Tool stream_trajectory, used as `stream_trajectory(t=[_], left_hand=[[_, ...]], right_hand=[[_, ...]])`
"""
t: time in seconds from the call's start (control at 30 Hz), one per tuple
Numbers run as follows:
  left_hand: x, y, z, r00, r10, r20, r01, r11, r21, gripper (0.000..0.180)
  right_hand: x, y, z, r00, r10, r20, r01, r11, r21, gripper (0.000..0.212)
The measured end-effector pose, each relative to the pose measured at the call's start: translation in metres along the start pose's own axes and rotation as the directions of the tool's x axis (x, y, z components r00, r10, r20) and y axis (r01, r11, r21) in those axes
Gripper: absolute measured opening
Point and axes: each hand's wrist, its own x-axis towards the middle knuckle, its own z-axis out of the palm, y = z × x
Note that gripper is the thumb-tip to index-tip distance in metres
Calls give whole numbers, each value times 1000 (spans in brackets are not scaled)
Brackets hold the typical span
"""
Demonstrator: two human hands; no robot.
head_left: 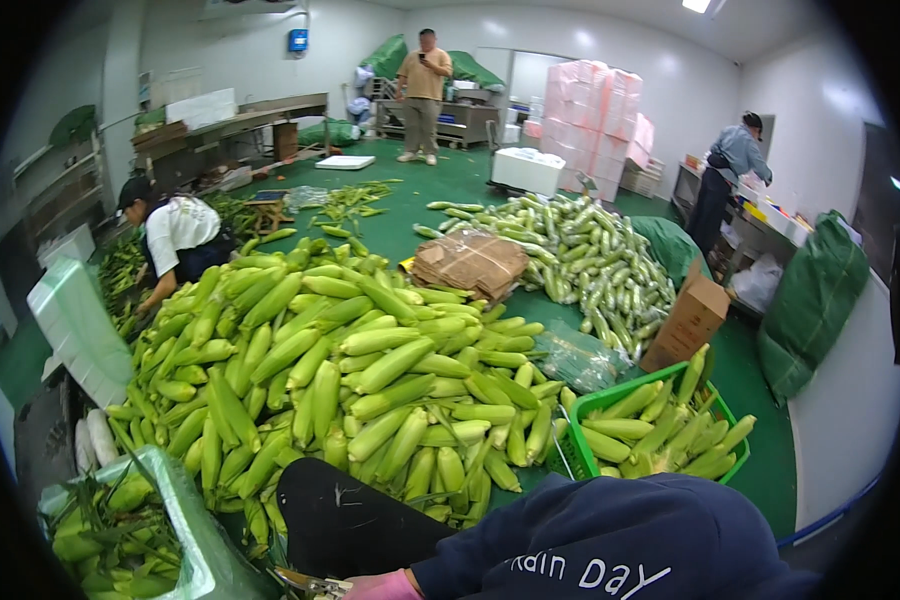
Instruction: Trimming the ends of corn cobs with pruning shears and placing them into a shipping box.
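Note:
At the bottom edge, my right hand (383, 586) in a pink glove comes out of a navy sleeve (610, 535). It is closed around a shears-like metal tool (312, 583), silver and brass-coloured, partly cut off by the frame edge. My left hand is out of sight. Beyond my black-clad knee (355, 515) rises a large heap of corn cobs (370, 370) in pale green husks. At lower left, near the tool, a foam box lined with green plastic (185, 520) holds loose husks and leaves (120, 560).
On my right stands a green crate (582, 440) of cobs. Behind it are clear plastic bags (580, 360), a carton (685, 320), flattened cardboard (468, 262) and a pile of wrapped cobs (590, 260). One person (175, 235) crouches left; others stand at back (425, 85) and right (735, 170).

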Motion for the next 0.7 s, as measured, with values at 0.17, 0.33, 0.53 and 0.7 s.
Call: stream_trajectory(t=[0.17, 0.33, 0.53, 0.7], left_hand=[[3, 18, -65, 918, 260, -299, -277, 961, -18, 54], [-21, 13, -113, 687, 473, -552, -549, 835, 31, 53], [-55, -29, -84, 735, 583, -346, -495, 810, 315, 39], [-59, -35, -54, 714, 699, -31, -409, 453, 792, 46]], right_hand=[[63, 40, 0, 942, -119, 313, 195, 956, -221, 40], [89, 46, 47, 872, 311, 377, 330, 194, -924, 39], [86, 30, 84, 931, -27, 364, 349, 354, -867, 34], [57, -29, 88, 940, 166, 298, -69, 948, -310, 22]])
